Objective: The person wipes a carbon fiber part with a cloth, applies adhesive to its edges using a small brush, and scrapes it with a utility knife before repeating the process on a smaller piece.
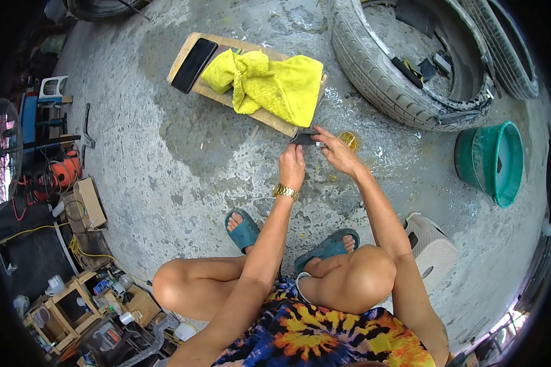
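Note:
Between my two hands is a small dark grey flat piece (302, 139), just off the near end of a wooden board. My left hand (292, 166), with a gold watch at the wrist, pinches its near edge. Bent over its right side, my right hand (339, 154) has its fingers at the piece, and a small shiny bit shows beneath them. Whether the right fingers grip something of their own is hidden. Just right of that hand stands a small round clear container (349, 140) with yellowish contents. A yellow cloth (269, 85) and a black phone (194, 65) lie on the wooden board (269, 120).
Large tires (379, 79) lie at the upper right, with dark scraps inside one. A green bucket (471, 160) holding liquid stands at the right. A pale plastic stool (431, 244) is by my right leg. Tools, wooden boxes (73, 306) and a fan (3, 153) crowd the left.

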The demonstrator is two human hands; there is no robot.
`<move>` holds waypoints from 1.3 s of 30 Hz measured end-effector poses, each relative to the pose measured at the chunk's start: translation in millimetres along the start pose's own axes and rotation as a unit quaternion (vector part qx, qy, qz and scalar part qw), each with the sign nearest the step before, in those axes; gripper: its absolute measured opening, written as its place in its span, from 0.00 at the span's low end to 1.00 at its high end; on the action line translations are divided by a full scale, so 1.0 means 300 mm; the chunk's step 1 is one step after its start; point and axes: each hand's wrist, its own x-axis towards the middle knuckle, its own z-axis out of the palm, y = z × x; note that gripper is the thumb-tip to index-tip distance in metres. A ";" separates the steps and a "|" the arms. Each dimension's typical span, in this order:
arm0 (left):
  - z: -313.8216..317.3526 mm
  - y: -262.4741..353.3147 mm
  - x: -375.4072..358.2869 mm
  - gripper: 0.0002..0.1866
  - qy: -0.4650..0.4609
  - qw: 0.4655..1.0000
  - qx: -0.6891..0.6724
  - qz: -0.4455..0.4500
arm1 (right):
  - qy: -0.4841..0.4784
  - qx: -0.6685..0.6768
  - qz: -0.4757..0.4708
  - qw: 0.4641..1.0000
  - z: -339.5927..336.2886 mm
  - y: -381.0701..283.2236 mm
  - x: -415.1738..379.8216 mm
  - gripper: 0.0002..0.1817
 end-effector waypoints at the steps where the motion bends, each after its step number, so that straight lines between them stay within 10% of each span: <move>1: -0.004 0.004 0.001 0.12 -0.001 1.000 -0.007 -0.004 | 0.000 -0.001 0.000 1.000 0.004 0.004 0.000 0.25; 39: -0.105 -0.059 0.011 0.12 -0.063 0.997 -0.030 0.018 | 0.001 -0.047 0.034 0.998 0.120 -0.061 -0.056 0.25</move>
